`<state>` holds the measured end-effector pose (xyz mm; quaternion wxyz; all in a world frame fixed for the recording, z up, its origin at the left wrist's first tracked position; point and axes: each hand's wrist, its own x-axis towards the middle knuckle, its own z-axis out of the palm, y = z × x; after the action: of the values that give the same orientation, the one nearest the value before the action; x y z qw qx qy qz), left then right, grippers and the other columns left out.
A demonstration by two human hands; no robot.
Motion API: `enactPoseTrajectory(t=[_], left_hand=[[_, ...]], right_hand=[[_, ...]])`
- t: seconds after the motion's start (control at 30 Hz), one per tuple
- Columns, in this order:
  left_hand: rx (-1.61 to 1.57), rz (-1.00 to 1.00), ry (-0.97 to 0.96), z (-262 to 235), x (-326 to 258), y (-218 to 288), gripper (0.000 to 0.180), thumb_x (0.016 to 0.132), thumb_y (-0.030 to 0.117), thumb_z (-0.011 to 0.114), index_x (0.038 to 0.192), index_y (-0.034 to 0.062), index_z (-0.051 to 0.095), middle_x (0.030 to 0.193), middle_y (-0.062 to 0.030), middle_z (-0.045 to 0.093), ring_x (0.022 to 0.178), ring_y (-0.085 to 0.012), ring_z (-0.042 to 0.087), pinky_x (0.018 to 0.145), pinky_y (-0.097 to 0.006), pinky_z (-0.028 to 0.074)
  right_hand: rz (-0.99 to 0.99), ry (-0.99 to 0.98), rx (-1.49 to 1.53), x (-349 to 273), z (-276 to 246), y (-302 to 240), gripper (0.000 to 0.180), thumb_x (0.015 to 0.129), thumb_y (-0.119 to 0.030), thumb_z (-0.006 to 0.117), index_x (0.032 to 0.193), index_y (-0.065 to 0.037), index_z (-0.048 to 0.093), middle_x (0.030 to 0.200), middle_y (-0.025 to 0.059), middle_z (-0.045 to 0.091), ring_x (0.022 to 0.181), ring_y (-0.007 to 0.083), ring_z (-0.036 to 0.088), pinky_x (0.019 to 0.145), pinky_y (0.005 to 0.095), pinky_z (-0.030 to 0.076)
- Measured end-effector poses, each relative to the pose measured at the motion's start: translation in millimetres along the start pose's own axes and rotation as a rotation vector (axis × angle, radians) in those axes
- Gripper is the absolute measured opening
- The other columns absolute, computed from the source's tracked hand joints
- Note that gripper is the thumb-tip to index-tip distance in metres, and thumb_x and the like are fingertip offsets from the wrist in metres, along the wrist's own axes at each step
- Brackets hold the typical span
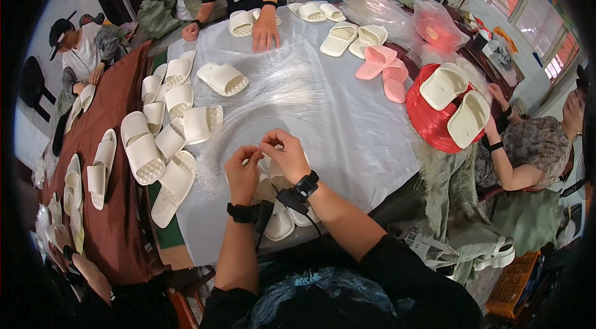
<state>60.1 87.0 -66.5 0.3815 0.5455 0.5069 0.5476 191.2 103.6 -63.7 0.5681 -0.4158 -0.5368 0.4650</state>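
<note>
My left hand (242, 172) and my right hand (287, 154) meet above the near part of the table, their fingertips pinched close together. Whatever is between the fingers is too small to make out. Under my hands and wrists lies a pair of cream slippers (279, 225), partly hidden by my right hand and the wrist straps. Just beyond my hands, a spread of thin clear plastic strands (285, 84) fans across the sheet. Left of my left hand, several cream slippers (175, 189) lie in a loose heap, and a single slipper (223, 79) rests farther off.
A grey plastic sheet (366, 161) covers the table. Pink slippers (380, 67) lie at its right, beside cream slippers on a red roll of strands (424, 119). A brown-covered table (118, 229) with slippers stands left. Several people sit or stand around; one person's hand (266, 31) rests opposite.
</note>
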Motion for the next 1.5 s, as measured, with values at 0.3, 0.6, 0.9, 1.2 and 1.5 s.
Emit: enactPoseTrajectory(t=[0.3,0.6,0.9,1.2,1.5], left_hand=[[-0.007,-0.015,0.009,-1.2,-1.3,-4.5,0.005,0.085,0.000,0.061,0.088,-0.0025,0.064,0.080,-0.0045,0.065,0.075,-0.0115,0.060,0.073,-0.025,0.048],[0.022,0.007,0.071,1.4,-3.7,2.0,0.007,0.083,-0.003,0.061,0.088,-0.0032,0.066,0.077,-0.0069,0.068,0.072,-0.0123,0.063,0.070,-0.026,0.051],[0.028,0.015,0.083,-0.3,-4.1,0.4,0.007,0.084,-0.001,0.061,0.088,-0.0028,0.066,0.076,-0.0061,0.067,0.071,-0.0112,0.061,0.068,-0.025,0.049],[0.023,0.005,0.090,-0.3,-0.1,-3.4,0.006,0.084,-0.001,0.060,0.088,-0.0025,0.065,0.079,-0.0051,0.067,0.073,-0.0121,0.060,0.070,-0.026,0.048],[0.085,0.039,0.036,3.4,-3.3,3.0,0.007,0.084,-0.004,0.058,0.088,-0.0041,0.064,0.077,-0.0062,0.065,0.074,-0.0127,0.061,0.070,-0.026,0.050]], right_hand=[[0.007,-0.045,-0.027,1.1,-1.4,-0.6,0.009,0.083,-0.008,0.065,0.087,-0.001,0.060,0.078,0.0024,0.062,0.076,0.0106,0.057,0.069,0.0253,0.046],[-0.007,-0.077,-0.026,0.6,-1.0,-5.2,0.010,0.081,-0.008,0.064,0.086,0.000,0.060,0.076,0.0045,0.062,0.073,0.0139,0.057,0.072,0.0276,0.046],[0.005,-0.081,0.005,0.3,0.3,-3.3,0.011,0.082,-0.009,0.065,0.085,0.000,0.059,0.076,0.0037,0.061,0.075,0.0131,0.057,0.073,0.0273,0.046],[-0.002,-0.072,-0.034,1.3,0.3,-3.5,0.012,0.083,-0.011,0.065,0.087,0.000,0.059,0.078,0.0042,0.062,0.073,0.0131,0.055,0.070,0.0270,0.045],[-0.010,0.041,0.039,-5.5,1.7,6.1,0.010,0.084,-0.011,0.064,0.086,-0.002,0.061,0.078,0.0015,0.061,0.075,0.0099,0.055,0.070,0.0253,0.044]])
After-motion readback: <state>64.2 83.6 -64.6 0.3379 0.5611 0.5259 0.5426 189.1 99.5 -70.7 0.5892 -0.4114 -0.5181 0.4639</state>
